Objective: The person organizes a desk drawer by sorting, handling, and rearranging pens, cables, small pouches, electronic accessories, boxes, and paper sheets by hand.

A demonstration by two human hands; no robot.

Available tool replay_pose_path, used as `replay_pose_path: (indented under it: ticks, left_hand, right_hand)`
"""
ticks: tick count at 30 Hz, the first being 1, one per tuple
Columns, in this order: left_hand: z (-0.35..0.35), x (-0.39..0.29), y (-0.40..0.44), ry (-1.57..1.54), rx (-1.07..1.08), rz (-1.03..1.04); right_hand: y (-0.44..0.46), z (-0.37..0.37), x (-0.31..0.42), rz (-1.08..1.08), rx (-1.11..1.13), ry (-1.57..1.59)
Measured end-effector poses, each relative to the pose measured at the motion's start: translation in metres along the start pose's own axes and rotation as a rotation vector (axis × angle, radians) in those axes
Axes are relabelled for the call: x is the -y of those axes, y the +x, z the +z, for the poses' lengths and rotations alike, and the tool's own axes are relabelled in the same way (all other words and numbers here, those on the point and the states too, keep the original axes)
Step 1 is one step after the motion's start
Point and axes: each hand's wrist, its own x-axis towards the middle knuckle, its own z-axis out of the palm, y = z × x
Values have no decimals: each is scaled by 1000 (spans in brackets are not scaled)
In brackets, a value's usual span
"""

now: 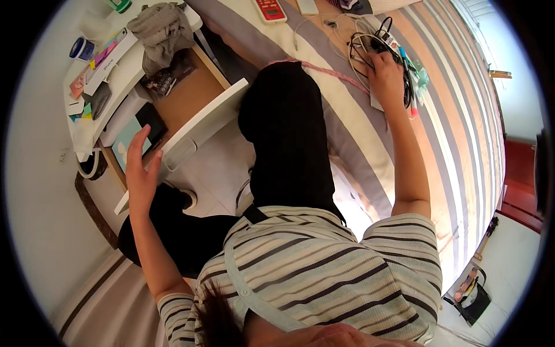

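Observation:
My left hand [142, 176] hovers above the front edge of an open white drawer [199, 130], fingers stretched apart with nothing in them. Inside the drawer, near those fingers, lie a pale blue booklet [127, 141] and a black flat item [151, 120]. On the striped bed, my right hand [385, 78] has its fingers bent around a tangle of black and white cables [361, 49]; the fingertips are partly hidden among them. Close beside it are a blue-capped pen [403, 53], a pink-tipped marker [414, 110] and a pale green translucent item [421, 75].
A white desk [130, 69] carries a grey cloth [162, 32], an iPhone box [110, 63] and a blue jar [82, 49]. On the bed [358, 124] lie a red calculator-like device [269, 10] and a pink cord [329, 72]. A black bag [475, 301] sits on the floor at right.

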Motion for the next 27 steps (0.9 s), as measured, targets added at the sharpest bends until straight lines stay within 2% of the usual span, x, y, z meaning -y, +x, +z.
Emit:
replay_pose_path:
  ticks: [2,6,10,11,12,14,16,18,19,21,24,25,27]
  left_hand:
    - [0,-8,-5,-3,2,-18]
    - [5,-16,-8,-140,-10,-12]
    - [19,-45,-1,-362,82,19]
    - [26,-53,4,-424,135,91]
    - [30,-69,9,-423,137,98]
    - [42,-108,17,-544,282,125]
    - [63,-132,26,-650,329,324]
    - [82,-161,26,-1019,454,192]
    - [93,-170,26,-1013,449,176]
    - [113,-175,27,-1361,548,76]
    - [119,-170,34,-1446,620,16]
    - [117,-170,36,-1487,604,-70]
    - [110,-165,37,-1463,593,-161]
  right_hand:
    - [-4,5,9,-17,134,189]
    - [-30,-27,54,-98,-10,430]
    - [-56,-57,83,25,-145,482]
    - [-63,-58,89,30,-191,478]
    - [-69,-63,97,35,-196,475]
    - [-77,-71,117,-24,-258,564]
    - [-83,-71,135,-88,-262,673]
    - [-84,-73,148,-95,-217,747]
    - [-83,-73,154,-161,-243,732]
    - [-83,-63,165,-242,-324,729]
    - [-83,-59,165,-223,-284,714]
    - [-83,-57,161,-279,-192,746]
    - [-83,-52,168,-284,-177,786]
